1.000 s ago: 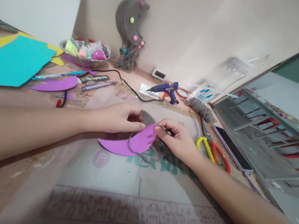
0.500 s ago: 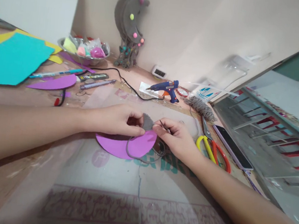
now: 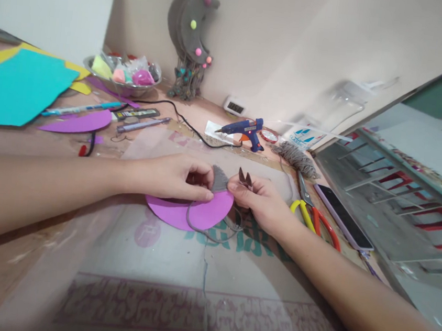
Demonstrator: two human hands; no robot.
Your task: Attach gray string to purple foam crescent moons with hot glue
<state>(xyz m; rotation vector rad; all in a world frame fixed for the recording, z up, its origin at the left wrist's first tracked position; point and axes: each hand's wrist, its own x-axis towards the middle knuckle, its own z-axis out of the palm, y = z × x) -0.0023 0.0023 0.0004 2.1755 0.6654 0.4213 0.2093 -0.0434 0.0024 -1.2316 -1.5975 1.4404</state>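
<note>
A purple crescent-shaped foam piece (image 3: 196, 213) lies on a pale printed mat (image 3: 179, 266) in front of me. My left hand (image 3: 172, 175) is closed, pinching the tip where grey yarn (image 3: 218, 178) is wound around the crescent. My right hand (image 3: 259, 198) is closed on a small pair of snips (image 3: 245, 178), their blades pointing up beside the wound tip. A loose loop of grey yarn (image 3: 206, 231) trails over the purple piece and onto the mat.
Yellow and red scissors (image 3: 313, 222) and a phone (image 3: 342, 216) lie to the right. A blue glue gun (image 3: 244, 130), a yarn bundle (image 3: 296, 158), pens, another purple crescent (image 3: 77, 121), teal paper (image 3: 16, 88) and a bowl of pom-poms (image 3: 125, 77) sit behind.
The raised tip of the purple crescent has come down flat. My right hand has turned so the snips' blades now stick up into view beside the wound yarn.
</note>
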